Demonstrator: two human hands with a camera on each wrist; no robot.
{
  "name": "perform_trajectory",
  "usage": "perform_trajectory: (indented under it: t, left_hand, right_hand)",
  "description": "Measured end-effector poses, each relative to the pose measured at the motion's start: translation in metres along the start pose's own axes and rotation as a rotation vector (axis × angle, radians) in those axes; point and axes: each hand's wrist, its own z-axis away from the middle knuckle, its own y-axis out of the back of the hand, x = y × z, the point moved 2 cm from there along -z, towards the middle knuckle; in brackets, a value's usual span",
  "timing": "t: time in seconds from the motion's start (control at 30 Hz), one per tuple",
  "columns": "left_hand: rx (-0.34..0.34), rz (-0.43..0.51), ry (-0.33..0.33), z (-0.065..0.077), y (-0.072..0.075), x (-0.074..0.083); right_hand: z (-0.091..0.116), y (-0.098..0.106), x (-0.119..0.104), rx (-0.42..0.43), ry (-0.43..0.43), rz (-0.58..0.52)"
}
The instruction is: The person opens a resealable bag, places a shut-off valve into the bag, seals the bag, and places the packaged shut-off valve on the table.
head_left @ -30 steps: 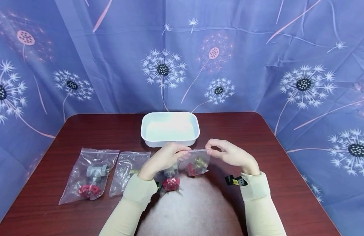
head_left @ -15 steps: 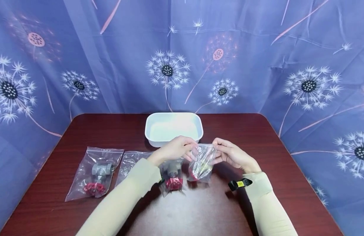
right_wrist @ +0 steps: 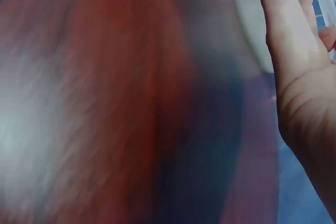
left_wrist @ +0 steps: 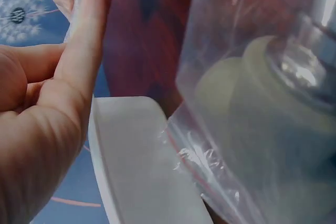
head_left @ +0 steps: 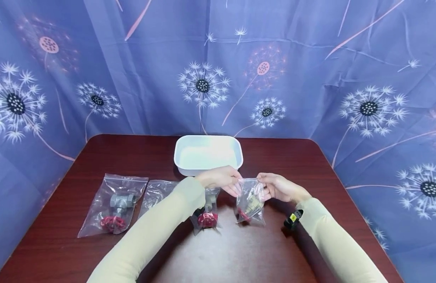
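Note:
My left hand (head_left: 223, 177) pinches the left top corner of a small clear zip-lock bag (head_left: 251, 202), and my right hand (head_left: 283, 188) pinches the right top corner. Inside the bag lies a brass-coloured valve with a red handle, low near the table. In the left wrist view, my left hand (left_wrist: 58, 93) has its fingertips on the plastic, at the top. The right wrist view catches my right hand (right_wrist: 304, 72) at its right edge, with a sliver of the plastic beyond. Another bagged valve with a red handwheel (head_left: 207, 220) lies just below my left wrist.
A white tray (head_left: 184, 171) stands behind the hands. At the left lies a bag with a grey valve (head_left: 121, 201) and red handwheel. Beside it another clear bag (head_left: 159, 190) is partly hidden by the left sleeve. A patterned curtain (head_left: 151, 78) hangs behind the table.
The held bag was nearly edge-on with its top toward me, then tipped up to face the camera. Both hands have shifted a little to the right with it, while the view swung slightly.

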Motion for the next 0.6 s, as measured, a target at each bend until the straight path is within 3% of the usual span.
perform_trajectory:
  t: [0.23,0.33,0.4,0.6]
  left_hand:
    - [0.078,-0.013,0.035,-0.009,-0.001,-0.005]
    - [0.126,-0.092,0.04,-0.009,-0.003,-0.004]
    - [0.154,-0.217,0.052,-0.009,-0.006,-0.002]
    - [0.223,-0.756,0.078,-0.015,-0.013,0.01]
  right_hand:
    - [-0.006,0.007,0.006,0.095,-0.093,0.077]
    - [-0.008,0.008,0.007,0.157,-0.13,0.124]
    - [-0.009,0.008,0.008,0.191,-0.156,0.158]
    - [-0.008,0.009,0.01,0.288,-0.197,0.224]
